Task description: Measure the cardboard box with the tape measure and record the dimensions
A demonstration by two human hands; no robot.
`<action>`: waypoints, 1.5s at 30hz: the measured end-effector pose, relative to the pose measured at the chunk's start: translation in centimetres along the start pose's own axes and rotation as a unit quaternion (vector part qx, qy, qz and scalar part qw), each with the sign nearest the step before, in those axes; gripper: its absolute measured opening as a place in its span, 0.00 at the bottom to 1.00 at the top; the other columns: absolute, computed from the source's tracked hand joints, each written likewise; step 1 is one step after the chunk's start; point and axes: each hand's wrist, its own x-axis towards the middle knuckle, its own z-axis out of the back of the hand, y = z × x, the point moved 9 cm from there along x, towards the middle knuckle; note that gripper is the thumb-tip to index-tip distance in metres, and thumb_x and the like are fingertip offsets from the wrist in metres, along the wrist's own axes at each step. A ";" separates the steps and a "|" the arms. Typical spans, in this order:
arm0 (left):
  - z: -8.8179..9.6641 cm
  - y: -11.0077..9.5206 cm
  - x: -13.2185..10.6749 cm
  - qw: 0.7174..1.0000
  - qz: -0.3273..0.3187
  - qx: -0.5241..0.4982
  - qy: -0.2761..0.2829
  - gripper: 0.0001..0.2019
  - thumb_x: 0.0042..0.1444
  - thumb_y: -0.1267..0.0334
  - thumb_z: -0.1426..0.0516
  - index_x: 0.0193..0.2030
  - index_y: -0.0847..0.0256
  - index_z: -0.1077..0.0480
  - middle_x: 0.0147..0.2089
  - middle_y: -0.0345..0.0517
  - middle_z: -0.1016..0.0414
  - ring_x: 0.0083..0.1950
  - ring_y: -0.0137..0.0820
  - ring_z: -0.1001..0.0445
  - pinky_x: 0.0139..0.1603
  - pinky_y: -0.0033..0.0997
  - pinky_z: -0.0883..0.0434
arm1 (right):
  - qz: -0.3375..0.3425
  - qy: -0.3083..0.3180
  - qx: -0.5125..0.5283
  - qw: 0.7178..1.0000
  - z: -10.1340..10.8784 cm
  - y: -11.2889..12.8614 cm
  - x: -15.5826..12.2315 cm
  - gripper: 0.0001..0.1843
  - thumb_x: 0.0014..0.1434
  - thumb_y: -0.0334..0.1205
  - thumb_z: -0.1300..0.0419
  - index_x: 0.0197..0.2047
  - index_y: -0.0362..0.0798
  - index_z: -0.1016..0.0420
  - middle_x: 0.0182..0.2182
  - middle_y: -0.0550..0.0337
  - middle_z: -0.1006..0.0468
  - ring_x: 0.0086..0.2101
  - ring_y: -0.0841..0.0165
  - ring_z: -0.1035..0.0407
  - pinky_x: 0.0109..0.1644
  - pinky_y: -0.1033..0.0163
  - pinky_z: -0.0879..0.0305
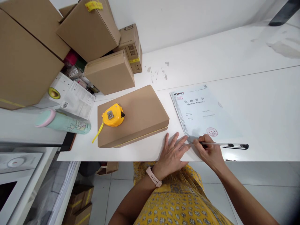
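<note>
A printed report sheet [203,112] with a red stamp lies on the white table [257,103]. My left hand [172,153] rests flat, fingers spread, at the sheet's near left corner, touching its edge. My right hand [208,150] is closed on a silver pen [225,145] with black ends, the tip at the same corner. Left of the hands sits a flat cardboard box [140,115] with a yellow tape measure [113,115] on top, its tape hanging off.
Several cardboard boxes [91,31] are stacked at the back left. A mint and pink bottle [63,122] lies beside leaflets [77,100]. Smaller boxes sit on the floor under the table [79,200]. A white appliance [16,162] is at far left.
</note>
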 end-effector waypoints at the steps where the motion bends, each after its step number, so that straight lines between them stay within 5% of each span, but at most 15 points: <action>1: 0.0 0.0 0.0 1.000 0.000 0.000 0.001 0.29 0.62 0.49 0.39 0.67 0.55 0.36 0.78 0.43 0.46 0.80 0.49 0.59 0.78 0.67 0.62 | -0.001 -0.002 -0.002 1.000 0.1 0.0 0.0 0.21 0.64 0.56 0.40 0.26 0.52 0.38 0.19 0.66 0.36 0.20 0.72 0.44 0.21 0.65 0.48; 6: 0.0 0.0 0.0 1.000 0.001 0.000 0.002 0.28 0.62 0.49 0.39 0.67 0.54 0.36 0.78 0.43 0.46 0.80 0.49 0.58 0.78 0.68 0.61 | 0.006 -0.007 -0.019 1.000 0.2 0.3 0.0 0.23 0.64 0.59 0.41 0.27 0.52 0.38 0.20 0.65 0.35 0.21 0.71 0.42 0.22 0.65 0.46; 14: 0.1 0.0 0.1 1.000 0.003 -0.005 0.007 0.29 0.61 0.50 0.38 0.67 0.55 0.36 0.78 0.44 0.46 0.80 0.49 0.58 0.78 0.67 0.62 | 0.010 0.000 -0.006 1.000 0.0 0.3 0.0 0.17 0.63 0.50 0.40 0.27 0.53 0.39 0.19 0.66 0.36 0.20 0.72 0.43 0.21 0.65 0.47; 22: 0.3 0.0 0.0 1.000 0.004 -0.007 0.001 0.28 0.62 0.48 0.38 0.65 0.55 0.34 0.77 0.44 0.44 0.80 0.49 0.57 0.78 0.68 0.59 | -0.054 0.006 0.001 0.999 0.8 -0.5 0.9 0.17 0.60 0.52 0.38 0.27 0.52 0.37 0.17 0.67 0.37 0.18 0.72 0.45 0.19 0.65 0.48; 45: 0.2 0.0 0.0 1.000 0.010 -0.012 0.010 0.32 0.61 0.49 0.38 0.70 0.54 0.39 0.78 0.44 0.45 0.80 0.49 0.57 0.78 0.67 0.60 | -0.008 0.023 -0.013 1.000 0.2 0.1 0.9 0.19 0.61 0.53 0.39 0.26 0.52 0.39 0.17 0.69 0.42 0.18 0.73 0.48 0.18 0.67 0.52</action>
